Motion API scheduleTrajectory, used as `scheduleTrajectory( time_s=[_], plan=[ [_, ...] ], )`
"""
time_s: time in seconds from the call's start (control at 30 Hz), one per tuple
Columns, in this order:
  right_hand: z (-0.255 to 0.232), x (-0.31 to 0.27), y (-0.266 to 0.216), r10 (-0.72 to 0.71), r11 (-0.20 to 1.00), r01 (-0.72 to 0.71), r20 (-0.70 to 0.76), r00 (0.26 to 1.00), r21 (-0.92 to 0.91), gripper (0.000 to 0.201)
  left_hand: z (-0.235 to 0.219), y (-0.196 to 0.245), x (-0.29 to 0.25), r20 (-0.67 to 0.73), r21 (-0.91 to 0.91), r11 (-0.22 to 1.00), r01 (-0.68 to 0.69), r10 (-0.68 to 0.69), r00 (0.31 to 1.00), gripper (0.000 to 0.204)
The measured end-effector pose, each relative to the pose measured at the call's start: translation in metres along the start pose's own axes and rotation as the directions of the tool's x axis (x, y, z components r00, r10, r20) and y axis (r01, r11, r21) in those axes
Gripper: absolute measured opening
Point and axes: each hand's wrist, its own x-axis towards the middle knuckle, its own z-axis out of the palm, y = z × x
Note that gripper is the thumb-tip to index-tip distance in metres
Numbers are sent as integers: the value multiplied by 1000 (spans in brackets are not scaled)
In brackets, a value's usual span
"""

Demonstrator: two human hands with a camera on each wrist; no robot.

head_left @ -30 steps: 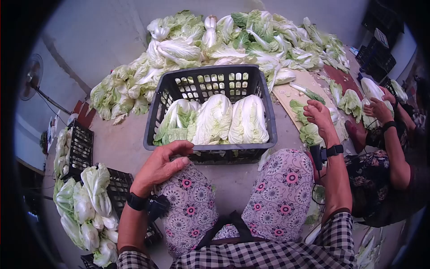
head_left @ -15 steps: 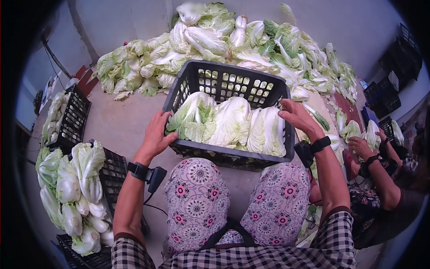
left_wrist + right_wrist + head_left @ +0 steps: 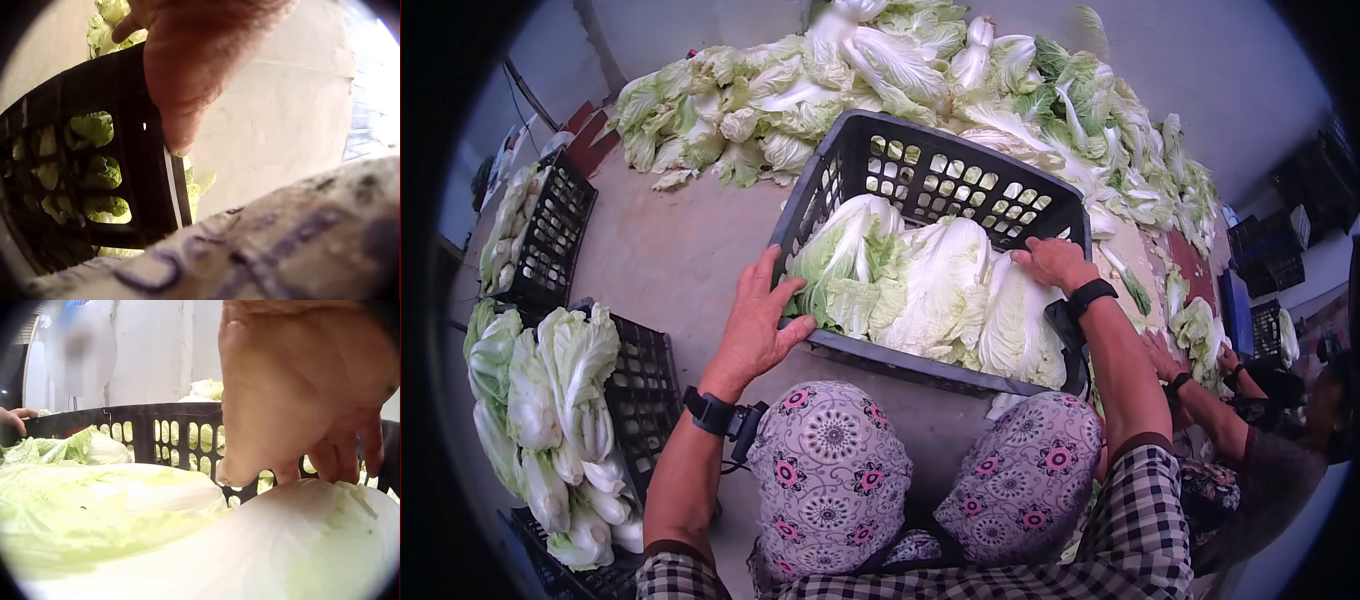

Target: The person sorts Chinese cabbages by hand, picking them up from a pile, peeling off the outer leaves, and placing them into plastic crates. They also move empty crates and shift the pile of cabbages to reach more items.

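A black plastic crate (image 3: pixel 960 378) stands before the knees, with three napa cabbages lying side by side in it. My left hand (image 3: pixel 750 322) grips its near left corner; in the left wrist view the thumb (image 3: pixel 181 134) lies against the rim and a finger shows past it. At the right side, my right hand (image 3: pixel 1055 265) holds the stem end of the right napa cabbage (image 3: pixel 1022 325). In the right wrist view the fingers (image 3: pixel 331 459) curl down behind that end, the thumb beside it. The middle napa cabbage (image 3: pixel 935 290) and the leafy left one (image 3: pixel 850 260) lie untouched.
A large heap of cabbages and loose leaves (image 3: pixel 780 100) lies along the back wall. At left stand crates filled with cabbages, one black crate (image 3: pixel 645 390) close by my left arm. Another person (image 3: pixel 1215 410) works at the right, near a board and a blue bin (image 3: pixel 1236 312).
Both hands went from above the knees to the crate. The crate has turned slightly and sits further right in view. The right hand moved from the rim area onto the right cabbage.
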Motion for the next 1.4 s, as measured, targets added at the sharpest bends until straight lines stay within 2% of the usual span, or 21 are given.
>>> scheduleTrajectory(
  time_s=[0.1,0.13,0.23,0.3,0.33,0.37,0.43,0.53,0.63,0.67,0.77,0.9,0.93,1.03,1.13,1.17,1.3,1.37,1.4],
  plan=[
    [-3,6,-6,42,998,-36,134,990,-49,57,-1,0,0,10,11,1000,11,-11,1000,50],
    [-2,6,-6,29,998,-22,123,992,-52,56,-1,1,-1,9,11,1000,14,-14,1000,50],
    [-7,4,0,39,993,-44,51,998,109,53,0,1,0,3,-2,1000,15,-15,1000,50],
    [-13,-6,5,4,948,11,-47,999,318,51,0,0,0,0,-25,1000,7,-7,1000,50],
    [-21,-15,6,-4,909,45,-99,995,413,50,1,0,0,-3,-19,1000,3,-3,1000,50],
    [-27,-26,5,-43,874,138,-208,977,466,50,2,-1,0,-8,-12,1000,-1,1,1000,50],
    [-43,-55,-10,-100,780,338,-428,898,527,48,3,-2,0,-2,-1,1000,-4,4,1000,50],
    [-59,-79,-32,-225,636,519,-506,833,571,56,-1,0,-1,22,12,1000,6,-7,1000,50],
    [-52,-75,-43,-233,559,544,-511,828,626,71,0,1,-1,19,21,999,28,-28,999,50],
    [-48,-68,-40,-254,601,499,-443,860,624,81,0,1,-1,19,22,999,29,-30,999,50],
    [-20,-43,-30,-257,639,418,-332,908,646,83,3,-3,0,12,16,1000,16,-16,1000,50],
    [-15,-47,-32,-139,521,297,-264,955,800,81,3,-2,-2,-9,9,1000,12,-12,1000,49],
    [-15,-52,-32,-103,488,312,-301,948,815,75,3,-3,-2,-8,2,1000,15,-15,1000,49],
    [-27,-64,-32,-91,540,347,-357,930,767,71,3,-3,-1,-10,-10,1000,14,-14,1000,49],
    [-47,-91,-32,-54,450,482,-516,855,752,69,6,-6,-3,-16,2,1000,11,-11,1000,48],
    [-57,-103,-29,-60,384,540,-563,824,749,72,7,-7,-3,-20,11,1000,0,0,1000,48],
    [-110,-154,-20,-19,266,742,-766,643,616,80,0,-17,3,72,38,998,-43,40,997,52],
    [-134,-184,-21,-18,115,827,-832,555,550,91,-30,9,12,56,-129,991,-18,26,998,58],
    [-141,-197,-22,-3,91,833,-836,548,546,91,-49,29,14,52,-213,977,-5,16,998,62]
  ],
)
